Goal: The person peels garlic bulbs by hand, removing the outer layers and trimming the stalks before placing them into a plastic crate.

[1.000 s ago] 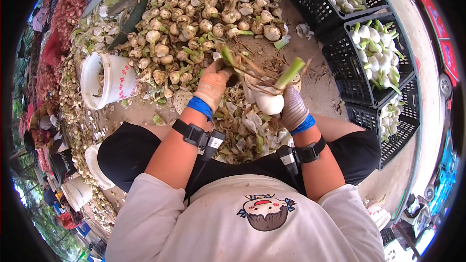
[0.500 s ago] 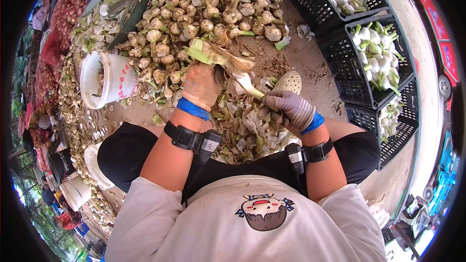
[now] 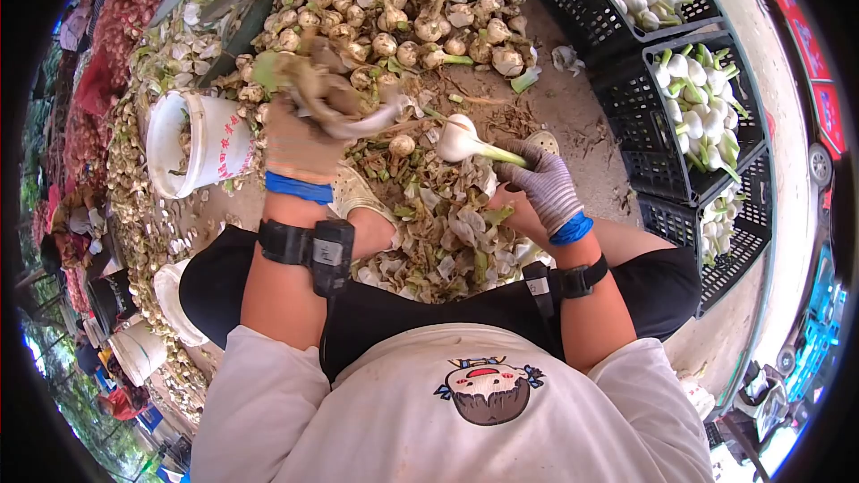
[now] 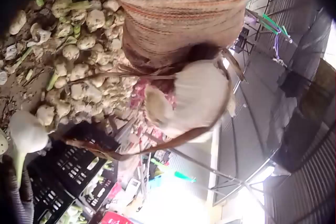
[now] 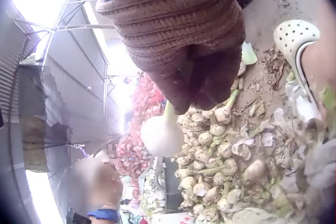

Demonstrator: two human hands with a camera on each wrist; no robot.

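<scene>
My gloved right hand pinches a garlic bulb by its green stem. The bulb is white and smooth, pointing toward the left in the head view. In the right wrist view the bulb hangs below the dark fingertips. My gloved left hand, blurred, grips a bunch of brown, papery garlic skins over the left side of the garlic heap. Seen from the left wrist, the loose skins curl out beyond the glove, whose fingers are largely hidden.
A heap of unpeeled garlic lies ahead. Skin scraps cover the ground between the feet. A white bucket lies tilted at left. Black crates holding white garlic line the right side, and a pale clog is near my left arm.
The outer skins have come away from the bulb. My left hand has carried them left and away, while my right hand has turned the garlic so its white bulb points left.
</scene>
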